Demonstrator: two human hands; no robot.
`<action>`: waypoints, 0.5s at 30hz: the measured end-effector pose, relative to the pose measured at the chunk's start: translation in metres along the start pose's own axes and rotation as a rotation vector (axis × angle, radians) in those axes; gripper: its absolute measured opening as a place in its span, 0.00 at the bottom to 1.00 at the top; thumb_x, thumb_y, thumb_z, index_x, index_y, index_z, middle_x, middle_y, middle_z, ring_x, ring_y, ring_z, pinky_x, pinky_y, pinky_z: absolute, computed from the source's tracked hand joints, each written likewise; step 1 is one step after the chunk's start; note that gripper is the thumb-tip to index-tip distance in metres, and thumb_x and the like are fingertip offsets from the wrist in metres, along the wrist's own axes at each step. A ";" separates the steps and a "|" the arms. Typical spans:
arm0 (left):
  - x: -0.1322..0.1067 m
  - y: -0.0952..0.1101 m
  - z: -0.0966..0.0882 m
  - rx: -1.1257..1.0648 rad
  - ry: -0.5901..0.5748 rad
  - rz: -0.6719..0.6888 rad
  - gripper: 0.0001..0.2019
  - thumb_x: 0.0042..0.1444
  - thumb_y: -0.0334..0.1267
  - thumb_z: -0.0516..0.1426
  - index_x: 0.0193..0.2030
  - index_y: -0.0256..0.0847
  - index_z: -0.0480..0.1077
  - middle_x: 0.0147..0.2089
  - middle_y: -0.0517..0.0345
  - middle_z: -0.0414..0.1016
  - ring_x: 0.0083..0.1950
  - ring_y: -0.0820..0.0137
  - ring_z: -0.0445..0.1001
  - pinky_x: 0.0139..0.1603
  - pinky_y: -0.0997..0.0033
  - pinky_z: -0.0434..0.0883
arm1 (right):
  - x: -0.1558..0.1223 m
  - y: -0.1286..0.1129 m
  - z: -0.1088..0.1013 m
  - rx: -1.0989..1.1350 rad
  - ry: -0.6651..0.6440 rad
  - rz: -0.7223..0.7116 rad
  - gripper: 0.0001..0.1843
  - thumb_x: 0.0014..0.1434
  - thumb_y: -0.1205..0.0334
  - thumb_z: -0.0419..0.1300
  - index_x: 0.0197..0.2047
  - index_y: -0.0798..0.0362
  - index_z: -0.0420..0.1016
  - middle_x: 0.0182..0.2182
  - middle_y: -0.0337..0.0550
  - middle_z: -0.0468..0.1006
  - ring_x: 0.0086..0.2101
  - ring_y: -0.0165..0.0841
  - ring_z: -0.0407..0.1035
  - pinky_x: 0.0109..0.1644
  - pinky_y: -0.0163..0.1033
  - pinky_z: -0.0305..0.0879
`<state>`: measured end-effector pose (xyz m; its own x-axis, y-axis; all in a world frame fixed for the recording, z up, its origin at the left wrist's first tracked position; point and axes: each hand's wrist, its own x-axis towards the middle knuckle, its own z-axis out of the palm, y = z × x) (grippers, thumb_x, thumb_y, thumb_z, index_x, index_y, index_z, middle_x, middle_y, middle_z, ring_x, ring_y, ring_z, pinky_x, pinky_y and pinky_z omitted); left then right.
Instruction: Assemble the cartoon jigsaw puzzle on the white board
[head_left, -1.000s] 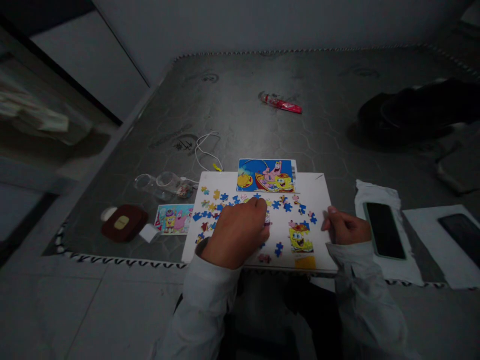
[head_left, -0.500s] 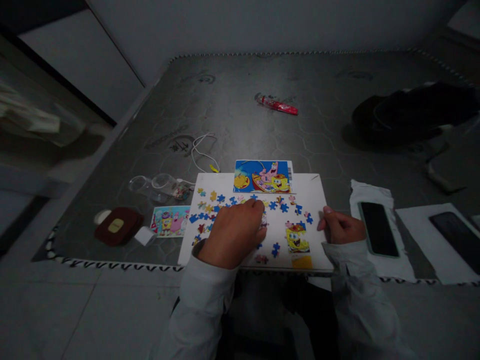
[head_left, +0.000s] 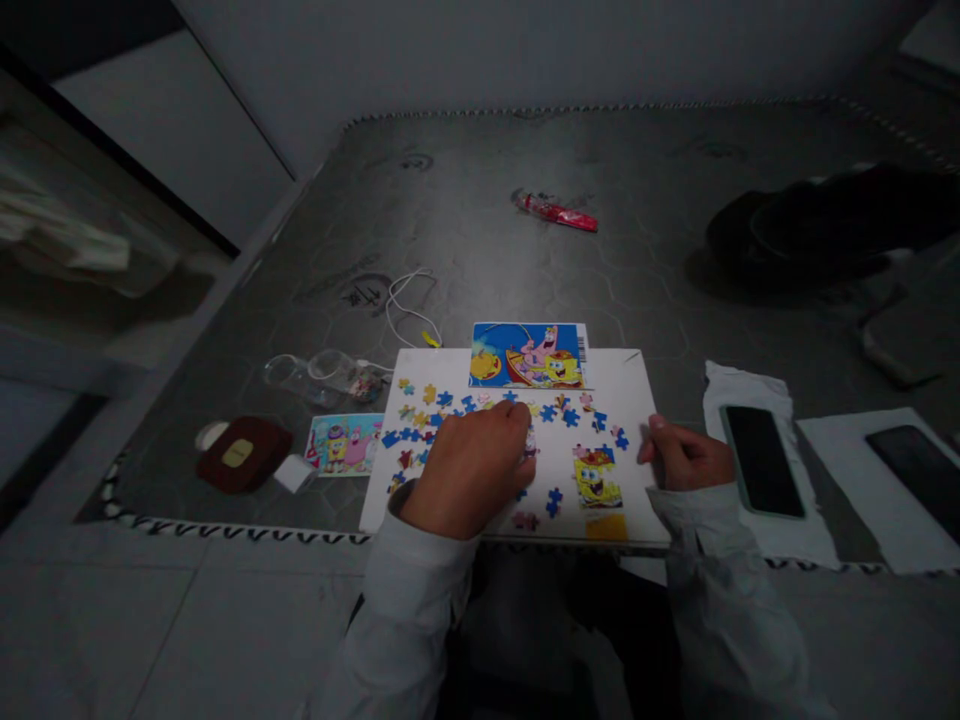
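White sleeves lead up to both hands over a white board (head_left: 637, 380) at the near edge of a grey mattress (head_left: 487, 240). The left hand (head_left: 472, 465) lies knuckles-up at the board's middle, fingers curled down onto a small puzzle piece (head_left: 530, 440). Whether it is pinched or only pressed I cannot tell. The right hand (head_left: 686, 458) is folded closed, its thumb tip touching the board's right edge. Between the hands sits a joined patch (head_left: 596, 480) showing a yellow cartoon sponge. Loose blue and yellow pieces (head_left: 420, 420) are scattered left of and beyond the left hand. At the board's far edge lies a picture card (head_left: 529, 355) with a barcode on its right end, the print too small to read. Left of the board a clear plastic bag (head_left: 322, 372) holds a few coloured bits. Farther off lies a red wrapper (head_left: 559, 212).
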<state>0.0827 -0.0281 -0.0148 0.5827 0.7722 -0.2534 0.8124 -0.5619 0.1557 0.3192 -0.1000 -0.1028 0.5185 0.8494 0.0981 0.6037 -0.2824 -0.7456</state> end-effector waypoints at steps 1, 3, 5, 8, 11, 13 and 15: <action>0.000 0.000 0.000 0.002 0.003 -0.001 0.14 0.57 0.41 0.56 0.49 0.42 0.67 0.47 0.52 0.75 0.43 0.58 0.76 0.39 0.60 0.72 | 0.000 0.001 0.000 -0.001 -0.009 0.002 0.30 0.58 0.39 0.53 0.16 0.53 0.71 0.09 0.35 0.61 0.14 0.26 0.55 0.20 0.35 0.48; 0.000 0.000 0.000 0.004 0.005 0.002 0.15 0.57 0.41 0.56 0.50 0.41 0.67 0.48 0.52 0.75 0.43 0.58 0.76 0.40 0.60 0.72 | 0.000 0.002 -0.001 -0.001 -0.014 0.010 0.30 0.58 0.40 0.53 0.16 0.53 0.72 0.10 0.35 0.62 0.14 0.26 0.55 0.20 0.34 0.48; 0.000 0.000 0.000 0.004 0.001 0.001 0.15 0.57 0.41 0.56 0.50 0.42 0.66 0.48 0.51 0.75 0.44 0.59 0.76 0.40 0.61 0.71 | 0.000 0.002 -0.001 0.003 -0.012 0.010 0.30 0.58 0.40 0.53 0.16 0.53 0.72 0.10 0.35 0.62 0.14 0.26 0.55 0.20 0.35 0.48; 0.000 0.001 -0.001 0.006 -0.006 -0.008 0.14 0.57 0.42 0.57 0.49 0.42 0.67 0.48 0.52 0.75 0.43 0.59 0.76 0.40 0.61 0.71 | 0.000 0.000 0.001 0.001 0.015 0.003 0.30 0.58 0.40 0.53 0.15 0.53 0.71 0.10 0.35 0.60 0.14 0.26 0.54 0.20 0.35 0.47; -0.001 0.001 -0.002 0.001 -0.003 -0.004 0.15 0.57 0.42 0.57 0.50 0.42 0.66 0.48 0.52 0.75 0.43 0.58 0.76 0.39 0.60 0.72 | -0.001 -0.001 0.003 0.000 0.059 0.006 0.30 0.57 0.39 0.53 0.15 0.52 0.71 0.09 0.35 0.58 0.14 0.26 0.53 0.20 0.35 0.47; -0.001 0.001 -0.002 -0.004 0.000 0.005 0.15 0.57 0.42 0.57 0.51 0.42 0.66 0.48 0.52 0.75 0.44 0.58 0.76 0.40 0.60 0.72 | -0.001 0.000 0.004 0.001 0.067 0.013 0.30 0.57 0.38 0.53 0.15 0.52 0.71 0.09 0.35 0.58 0.14 0.26 0.53 0.20 0.35 0.46; 0.000 0.001 -0.002 -0.006 0.003 0.015 0.16 0.57 0.42 0.57 0.51 0.42 0.66 0.49 0.51 0.74 0.44 0.59 0.76 0.40 0.61 0.72 | -0.001 0.001 0.004 0.000 0.066 0.014 0.31 0.57 0.38 0.53 0.15 0.52 0.71 0.09 0.35 0.60 0.14 0.26 0.53 0.20 0.35 0.46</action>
<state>0.0833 -0.0284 -0.0127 0.5946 0.7647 -0.2485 0.8039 -0.5715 0.1649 0.3167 -0.0994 -0.1067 0.5661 0.8139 0.1308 0.5961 -0.2946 -0.7469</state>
